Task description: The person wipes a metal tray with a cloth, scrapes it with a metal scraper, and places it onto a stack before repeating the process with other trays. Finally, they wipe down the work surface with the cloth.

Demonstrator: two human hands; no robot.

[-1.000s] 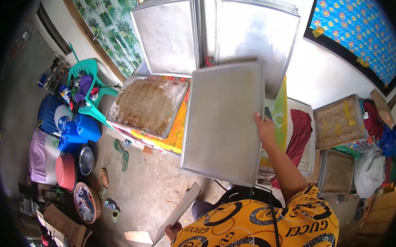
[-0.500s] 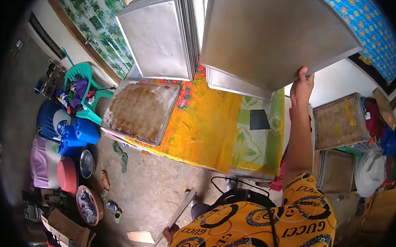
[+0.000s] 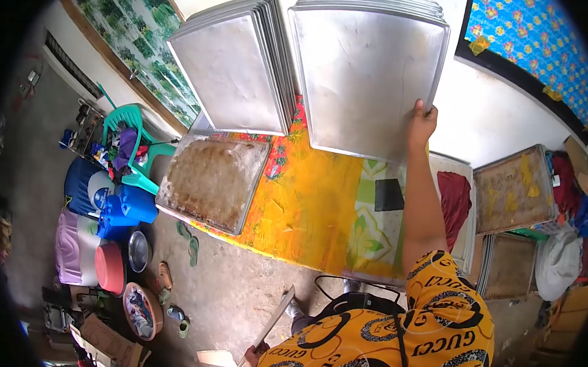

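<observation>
My right hand (image 3: 422, 127) is closed on the right edge of a metal baking tray (image 3: 362, 81), the front one of a stack leaning upright against the wall. Its thumb lies on the tray's face; the other fingers are partly hidden. Low at my left side, my left hand (image 3: 253, 355) grips a thin flat metal piece (image 3: 270, 325), seen edge-on, that looks like another tray. To the left leans a second stack of trays (image 3: 223, 73). A brown-stained tray (image 3: 211, 182) lies flat on the table, left of the yellow cloth (image 3: 306, 211).
A dark square piece (image 3: 388, 195) lies on the table's right part. Beyond it are a maroon cloth (image 3: 454, 202) and stained trays (image 3: 514, 188). On the left stand a green chair (image 3: 128, 118), blue containers (image 3: 137, 203) and basins (image 3: 110, 267). Slippers (image 3: 193, 248) lie on the floor.
The tray in my right hand has moved down and left, from tilted in front of the right stack to upright against it. My left hand still holds its metal piece low.
</observation>
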